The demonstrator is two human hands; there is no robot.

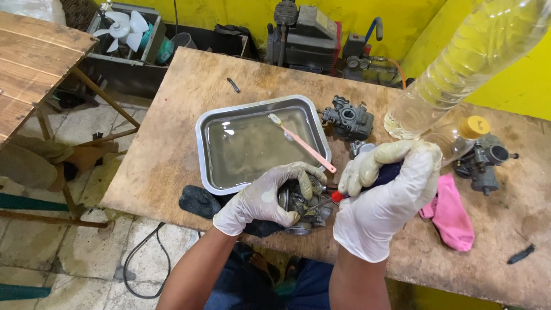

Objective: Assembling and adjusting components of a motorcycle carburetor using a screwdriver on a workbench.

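So, head view: we've got a carburetor gripped at the near edge of the wooden workbench.

Our gloved left hand is wrapped around it, fingers curled over the top, while our right hand is closed around a dark-handled screwdriver whose tip meets the carb. Just behind sits a metal tray of liquid with a pink toothbrush leaning on its rim. Two more carburetors, a pink rag and a clear bottle are over on the right.
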